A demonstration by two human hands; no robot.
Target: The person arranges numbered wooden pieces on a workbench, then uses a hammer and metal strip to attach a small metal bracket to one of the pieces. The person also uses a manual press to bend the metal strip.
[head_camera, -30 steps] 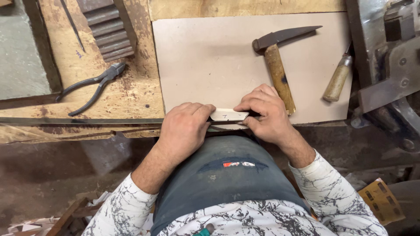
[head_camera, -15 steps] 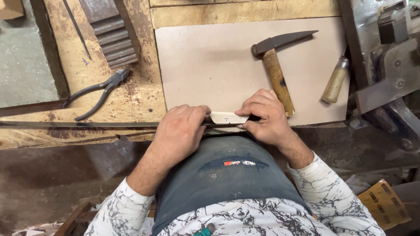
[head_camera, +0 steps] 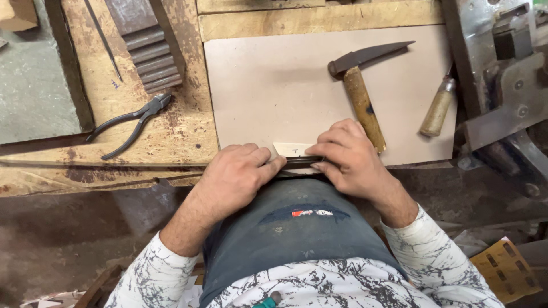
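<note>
At the front edge of a pale board [head_camera: 274, 85] on the wooden bench, both my hands press on a small pale flat piece [head_camera: 292, 149] and a thin dark strip [head_camera: 301, 162] beneath it. My left hand [head_camera: 234, 177] grips from the left with the thumb on the strip. My right hand [head_camera: 348, 159] pinches the strip and the piece from the right. Most of the piece is hidden under my fingers.
A hammer with a wooden handle [head_camera: 361, 97] lies on the board just beyond my right hand. A wooden-handled tool [head_camera: 436, 108] lies at the board's right edge. Dark pliers [head_camera: 134, 122] rest on the bench at left. A metal vise [head_camera: 502, 80] stands at right.
My hands have stayed on the small piece, with only slight shifts of the fingers. The view has tilted a little.
</note>
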